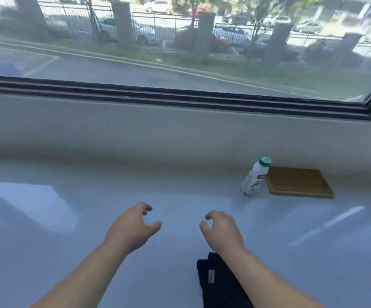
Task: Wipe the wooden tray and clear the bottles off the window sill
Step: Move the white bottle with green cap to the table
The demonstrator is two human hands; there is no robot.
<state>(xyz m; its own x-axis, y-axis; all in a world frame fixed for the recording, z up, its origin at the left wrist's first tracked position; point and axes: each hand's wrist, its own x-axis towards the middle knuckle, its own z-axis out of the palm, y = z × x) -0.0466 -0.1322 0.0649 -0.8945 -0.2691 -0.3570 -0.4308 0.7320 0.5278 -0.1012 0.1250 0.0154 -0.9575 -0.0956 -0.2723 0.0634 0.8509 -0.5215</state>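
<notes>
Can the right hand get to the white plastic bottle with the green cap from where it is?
Probably yes. The right hand is empty and open, and only bare white sill lies between it and the white plastic bottle with the green cap, which stands beside the wooden tray.

A wide, glossy white window sill [135,187] runs under the window. On it, far right near the back wall, lies a flat wooden tray [300,182]. A white bottle [254,176] with a green cap stands touching its left edge. A dark cloth [220,283] lies at the near edge.
</notes>
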